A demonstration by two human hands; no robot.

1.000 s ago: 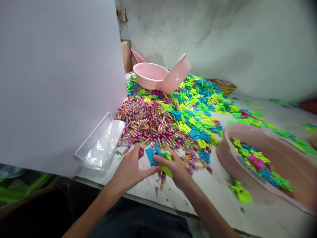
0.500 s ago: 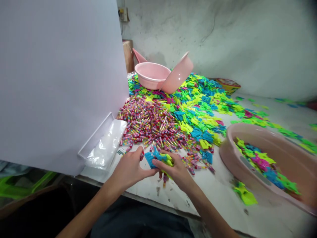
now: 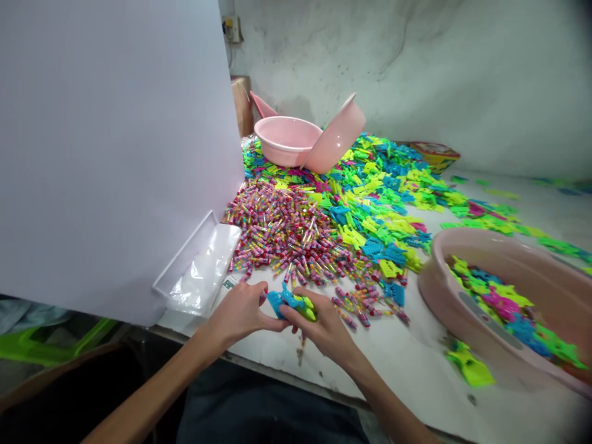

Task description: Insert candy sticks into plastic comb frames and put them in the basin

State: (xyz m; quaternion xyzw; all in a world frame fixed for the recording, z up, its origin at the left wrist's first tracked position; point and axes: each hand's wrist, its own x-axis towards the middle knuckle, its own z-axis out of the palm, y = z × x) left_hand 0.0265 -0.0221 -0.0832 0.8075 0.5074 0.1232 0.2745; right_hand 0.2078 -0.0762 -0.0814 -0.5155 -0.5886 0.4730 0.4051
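My right hand (image 3: 321,324) is closed around several small plastic pieces. A blue plastic piece (image 3: 287,297) sticks out at its fingertips, with a yellow-green piece (image 3: 308,307) behind it. Close against them, my left hand (image 3: 240,314) bends its fingers in a pinch, its thumb reaching to the blue piece. A small red-ended tube (image 3: 263,296) shows partly at the left fingertips; the rest is hidden. Just beyond both hands lies a heap of small pink-and-red tubes (image 3: 287,234) with coloured contents.
Bright plastic pieces (image 3: 383,197) spread behind the tubes, with two pink basins (image 3: 287,132) on them. Another basin (image 3: 428,287) holding pieces stands at right, a yellow-green piece (image 3: 472,367) beside it. Left are a clear plastic bag (image 3: 198,277) and a tall white panel (image 3: 115,154).
Both hands stay together around the pieces, with the blue piece slightly turned. A tube that showed below my right hand is no longer plain to see. The view has shifted a little.
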